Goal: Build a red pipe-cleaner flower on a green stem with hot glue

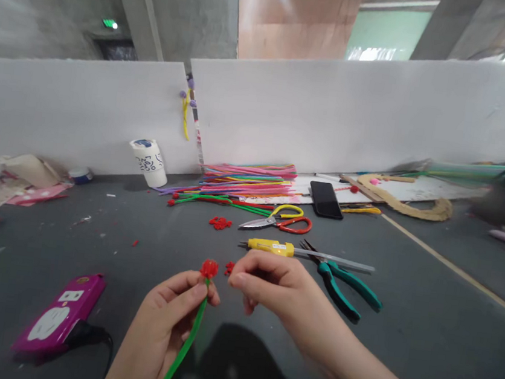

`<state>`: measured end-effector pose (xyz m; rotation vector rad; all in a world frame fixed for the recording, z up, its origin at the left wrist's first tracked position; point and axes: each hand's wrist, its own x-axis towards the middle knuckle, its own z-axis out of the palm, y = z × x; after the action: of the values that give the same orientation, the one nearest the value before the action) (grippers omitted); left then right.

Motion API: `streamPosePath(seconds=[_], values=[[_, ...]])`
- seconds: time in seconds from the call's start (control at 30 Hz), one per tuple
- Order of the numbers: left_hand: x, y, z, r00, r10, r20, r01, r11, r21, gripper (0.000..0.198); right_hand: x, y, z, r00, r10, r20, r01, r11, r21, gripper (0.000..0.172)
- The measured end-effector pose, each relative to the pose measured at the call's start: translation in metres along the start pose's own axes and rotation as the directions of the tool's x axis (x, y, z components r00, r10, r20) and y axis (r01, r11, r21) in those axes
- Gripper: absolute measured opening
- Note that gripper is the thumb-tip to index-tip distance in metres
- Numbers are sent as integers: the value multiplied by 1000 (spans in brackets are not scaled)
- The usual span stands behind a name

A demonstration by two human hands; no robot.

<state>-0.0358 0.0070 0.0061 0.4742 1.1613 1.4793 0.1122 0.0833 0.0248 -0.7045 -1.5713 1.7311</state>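
Note:
My left hand [170, 311] is closed round the green stem [190, 334] of a flower that looks made of pipe cleaner. The red flower head [209, 268] stands up above thumb and fingertips. Just to the right, my right hand [283, 281] has thumb and forefinger pressed together, apart from the flower; whatever they pinch, if anything, cannot be made out. Beside those fingertips shows a small red piece cluster [229, 268], partly hidden by the hand. Beyond it lie a yellow glue gun [271, 247] with a clear glue stick and a pile of red pieces [220, 223].
Scissors [276, 221] and teal-handled pliers [342, 279] lie beyond and right of my hands. Further back are coloured pipe cleaners [248, 180], a black phone [325, 199] and a white paper cup [148, 162]. A purple power strip [62, 317] with a black cord sits at left.

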Motion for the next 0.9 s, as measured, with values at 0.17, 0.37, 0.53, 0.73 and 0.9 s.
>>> streamPosePath(seconds=[0.17,0.37,0.53,0.73,0.9], values=[[8,0,-6,999,50,-19,-51,998,-35,13,-9,-10,-9,979,-115,167,29,893,448,15],[11,8,-9,998,-14,-55,4,984,-179,3,-4,-12,-18,999,-10,50,13,998,-58,17],[9,15,-9,1000,-10,-6,8,981,-194,10,-5,-7,-23,990,-21,142,106,775,-623,42],[5,14,-4,988,-48,146,72,983,-167,23,3,-3,-37,992,56,-116,-124,193,-973,27],[4,12,-6,993,38,112,-32,998,-52,15,16,16,-60,938,128,-323,-331,46,-942,36]])
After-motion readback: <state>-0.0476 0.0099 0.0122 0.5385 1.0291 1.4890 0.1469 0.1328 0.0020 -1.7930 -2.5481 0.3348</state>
